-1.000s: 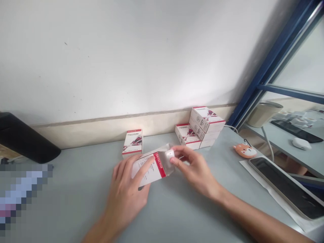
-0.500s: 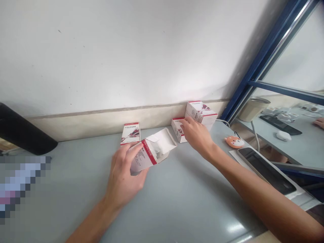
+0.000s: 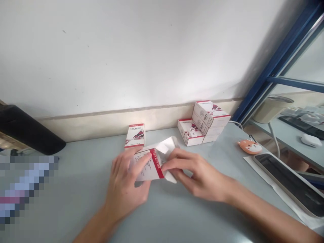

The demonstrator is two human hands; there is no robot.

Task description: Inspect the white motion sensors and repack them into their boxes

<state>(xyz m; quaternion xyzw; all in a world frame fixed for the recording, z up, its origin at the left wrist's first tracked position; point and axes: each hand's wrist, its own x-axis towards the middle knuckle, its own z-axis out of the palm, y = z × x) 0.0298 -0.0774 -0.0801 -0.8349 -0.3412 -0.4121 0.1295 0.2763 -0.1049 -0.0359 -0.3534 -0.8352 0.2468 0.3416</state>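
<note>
One white wall (image 3: 121, 60), a grey table (image 3: 81, 189) below it; left hand (image 3: 129, 179) wrapped around a detector box (image 3: 146, 170), which tilts at front centre, mouth to the right; right hand (image 3: 197, 173) bent in at that mouth, whether pinching anything I cannot tell; my judgement: works best with a light, steady left grip that spares the card, a slow reach, the flap (image 3: 168, 143) kept clear; containers next: stack of red-and-white boxes (image 3: 212, 118) near the wall, apparently closed, contents unseen; low box (image 3: 187, 137) at the stack's left, lone box (image 3: 135, 136) farther left, likewise; detector box open, something greyish inside, too blurred to name; smallest, a white item (image 3: 194, 132) lying on the low box.
</note>
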